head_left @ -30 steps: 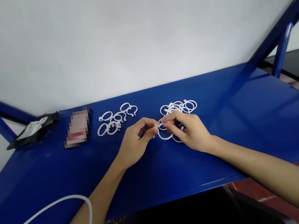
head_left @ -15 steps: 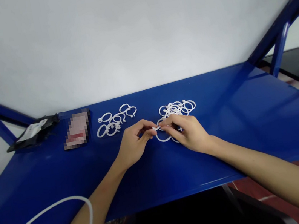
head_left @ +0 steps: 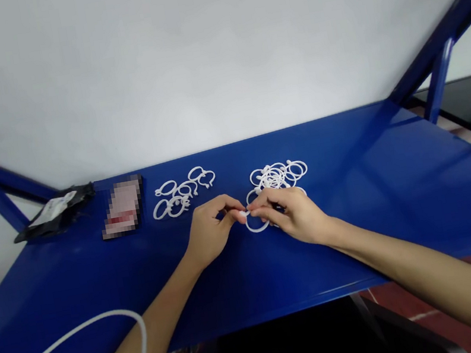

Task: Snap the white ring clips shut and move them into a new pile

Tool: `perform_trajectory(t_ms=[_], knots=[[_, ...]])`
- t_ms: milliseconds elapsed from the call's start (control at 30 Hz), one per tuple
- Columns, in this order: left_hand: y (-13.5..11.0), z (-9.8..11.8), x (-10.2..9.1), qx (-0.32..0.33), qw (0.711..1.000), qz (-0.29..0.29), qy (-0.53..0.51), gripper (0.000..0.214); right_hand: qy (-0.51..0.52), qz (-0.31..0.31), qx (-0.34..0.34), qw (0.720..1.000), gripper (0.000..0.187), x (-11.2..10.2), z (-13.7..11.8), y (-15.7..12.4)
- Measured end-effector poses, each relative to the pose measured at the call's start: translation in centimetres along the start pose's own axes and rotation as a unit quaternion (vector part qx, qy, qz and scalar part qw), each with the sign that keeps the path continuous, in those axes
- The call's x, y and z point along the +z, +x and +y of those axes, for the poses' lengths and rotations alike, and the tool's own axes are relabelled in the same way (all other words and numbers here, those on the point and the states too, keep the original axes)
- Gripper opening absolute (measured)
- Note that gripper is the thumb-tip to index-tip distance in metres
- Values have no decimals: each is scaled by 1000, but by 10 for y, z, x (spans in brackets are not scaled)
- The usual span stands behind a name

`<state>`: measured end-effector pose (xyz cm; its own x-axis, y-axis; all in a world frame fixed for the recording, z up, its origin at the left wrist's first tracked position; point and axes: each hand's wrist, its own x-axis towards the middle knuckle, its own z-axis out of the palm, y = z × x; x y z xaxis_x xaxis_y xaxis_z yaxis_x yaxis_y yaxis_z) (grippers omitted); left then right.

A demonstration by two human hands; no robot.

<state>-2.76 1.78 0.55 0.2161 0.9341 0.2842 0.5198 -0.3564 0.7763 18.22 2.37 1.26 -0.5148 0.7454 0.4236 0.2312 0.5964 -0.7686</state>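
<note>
Drawing slightly nearer than a second ago, our left hand (head_left: 212, 228) and right hand (head_left: 298, 214) are bringing their fingertips closer together. We are pinching a white ring (head_left: 259, 230) between thumb and forefinger of each hand, and its loop is showing between our hands. Just beyond our right hand, a heap of white rings (head_left: 276, 176) is lying on the blue table (head_left: 244, 283). Farther left, a looser group of rings (head_left: 178, 199) is lying beyond our left hand, near a black bag (head_left: 79, 196) and a blurred packet (head_left: 121, 207).
</note>
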Motion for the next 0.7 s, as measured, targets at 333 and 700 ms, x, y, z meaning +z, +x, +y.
perform_trajectory(t_ms=[333,700], knots=[[20,-44,-11,49,942,61,326,40,-234,101,-10,967,13,-16,32,11],[16,-20,-8,31,977,27,209,18,-347,123,13,930,30,-21,34,9]])
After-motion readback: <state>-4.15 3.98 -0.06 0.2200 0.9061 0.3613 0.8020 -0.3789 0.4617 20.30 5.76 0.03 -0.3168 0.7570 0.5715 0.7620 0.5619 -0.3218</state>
